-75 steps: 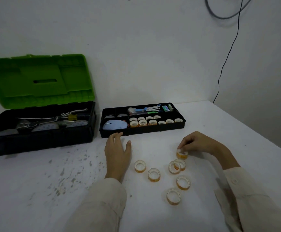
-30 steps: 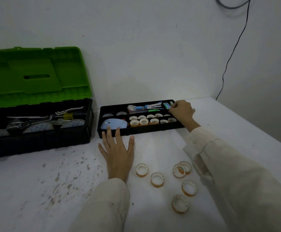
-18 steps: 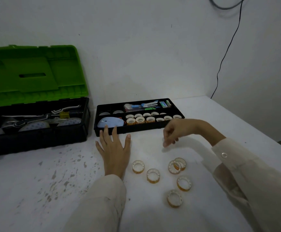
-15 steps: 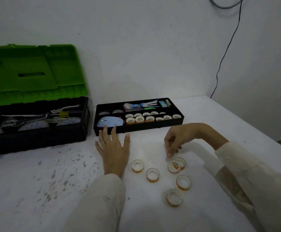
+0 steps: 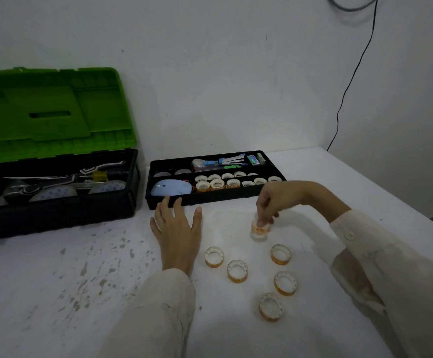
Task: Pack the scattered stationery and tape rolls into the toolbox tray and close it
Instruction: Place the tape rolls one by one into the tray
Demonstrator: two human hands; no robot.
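**Tape rolls: five loose, one in the right hand**

1. Table (image 5: 55, 280), near zone. Two pale sleeves enter from the near edge. Five loose rolls (image 5: 237, 271) lie flat, holes up, none touching another. Three sit in a line on the right and two nearer the left hand.
2. Left hand (image 5: 178, 228). It rests palm down on the table with the fingers straight and spread, gripping nothing. Its fingertips reach the front wall of the tray.
3. Right hand (image 5: 274, 200). Its fingertips point down and pinch the held roll (image 5: 260, 227), a sixth roll, by its top rim. This roll is just beyond the loose five and in front of the tray. It is blurred, so contact with the table cannot be determined.
4. Tray (image 5: 210, 198). One black tray stands on the table, out of the toolbox.
   - The front left compartment holds one blue mouse (image 5: 171, 187).
   - Two rows of packed rolls (image 5: 217, 184) fill the right compartments. There are at least ten, and the exact count is unclear.
   - The rear compartment holds mixed stationery (image 5: 223, 162).
5. Toolbox (image 5: 55, 202). One black base stands left of the tray, just beside it. Its green lid (image 5: 55, 109) is raised against the wall, and tools lie inside.
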